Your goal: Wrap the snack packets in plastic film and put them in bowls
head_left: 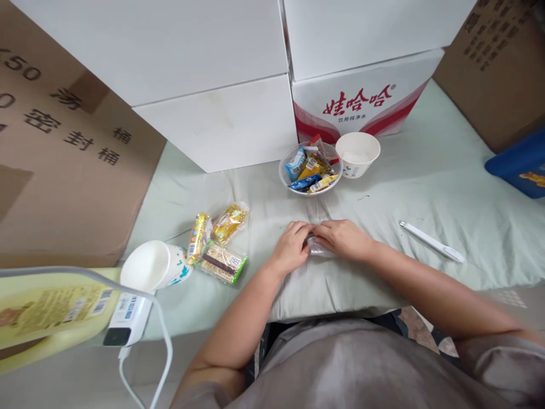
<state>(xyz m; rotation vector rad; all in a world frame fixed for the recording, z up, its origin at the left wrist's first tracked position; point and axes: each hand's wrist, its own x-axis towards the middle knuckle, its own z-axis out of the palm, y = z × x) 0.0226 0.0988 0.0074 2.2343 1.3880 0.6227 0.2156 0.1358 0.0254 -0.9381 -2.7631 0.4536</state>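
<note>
My left hand (290, 247) and my right hand (344, 238) meet on the pale green cloth (426, 187), both with fingers curled on a small clear plastic wrapper (317, 246) held between them. What is inside the wrapper is hidden. Just beyond the hands stands a clear bowl (310, 168) filled with several wrapped snacks. A white paper bowl (357, 153) sits to its right.
Three snack packets (218, 243) lie left of my hands beside a tipped paper cup (155, 267). A white pen-like tool (431, 241) lies to the right. White boxes (213, 85), a red-printed carton (361, 102) and brown cartons (63, 159) ring the cloth. A power bank (128, 318) with a cable lies near left.
</note>
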